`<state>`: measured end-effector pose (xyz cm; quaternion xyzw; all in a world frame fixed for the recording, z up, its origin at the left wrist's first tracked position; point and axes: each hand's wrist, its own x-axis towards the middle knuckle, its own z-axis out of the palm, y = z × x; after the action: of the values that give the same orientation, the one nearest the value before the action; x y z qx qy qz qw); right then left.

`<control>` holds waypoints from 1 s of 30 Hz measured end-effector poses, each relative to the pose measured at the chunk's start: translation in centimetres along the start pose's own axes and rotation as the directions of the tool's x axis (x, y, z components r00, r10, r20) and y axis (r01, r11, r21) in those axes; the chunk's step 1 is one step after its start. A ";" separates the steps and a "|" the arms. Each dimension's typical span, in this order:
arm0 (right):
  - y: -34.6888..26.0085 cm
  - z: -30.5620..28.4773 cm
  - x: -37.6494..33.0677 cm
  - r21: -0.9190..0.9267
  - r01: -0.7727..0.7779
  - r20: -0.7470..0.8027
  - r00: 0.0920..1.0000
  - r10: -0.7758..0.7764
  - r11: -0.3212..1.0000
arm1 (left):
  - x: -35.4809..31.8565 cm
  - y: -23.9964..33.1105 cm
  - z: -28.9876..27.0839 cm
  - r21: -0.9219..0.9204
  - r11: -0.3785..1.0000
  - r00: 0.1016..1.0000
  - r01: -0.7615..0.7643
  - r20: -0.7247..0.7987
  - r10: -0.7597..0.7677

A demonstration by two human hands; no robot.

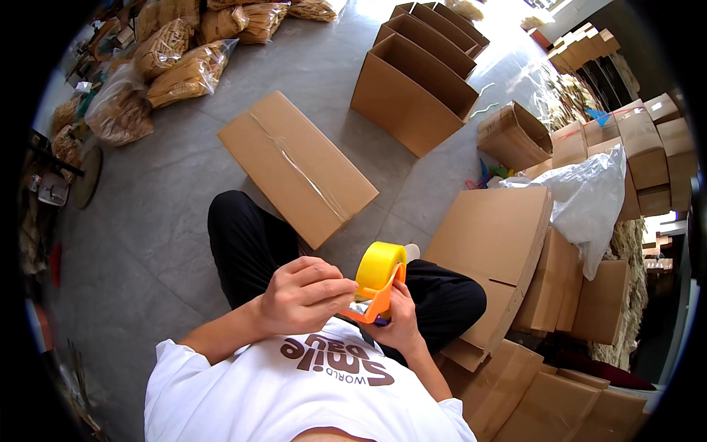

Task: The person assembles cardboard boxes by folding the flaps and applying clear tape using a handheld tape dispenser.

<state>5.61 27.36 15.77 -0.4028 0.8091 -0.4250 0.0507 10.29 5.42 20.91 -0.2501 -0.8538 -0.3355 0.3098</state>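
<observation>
My right hand [400,318] grips an orange tape dispenser [381,302] that carries a thick roll of yellow packing tape [378,265]. From the other side, my left hand [305,295] comes up to it with fingers curled and pressed together. Its fingertips touch the dispenser's front, close to the roll; whatever they pinch there is too small to make out. On the floor beyond my knees lies a closed cardboard box [283,151], with shiny tape running along its middle seam.
Open cardboard boxes [401,96] stand in a row farther off. A stack of flattened cartons [486,236] leans close on my right, with clear plastic sheeting [585,195] behind it. Bags of straw-coloured material [193,74] lie at the far left.
</observation>
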 end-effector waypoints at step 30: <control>20.4 11.6 4.3 0.906 -0.410 0.047 0.342 0.938 0.104 | -6.5 -43.4 -1.6 0.384 0.183 0.151 0.905 0.113 -0.982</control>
<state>-4.75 23.25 -5.31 0.2712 0.5742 -0.7487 0.1901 -12.27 -25.38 -0.86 0.3273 -0.8885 -0.3072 -0.0953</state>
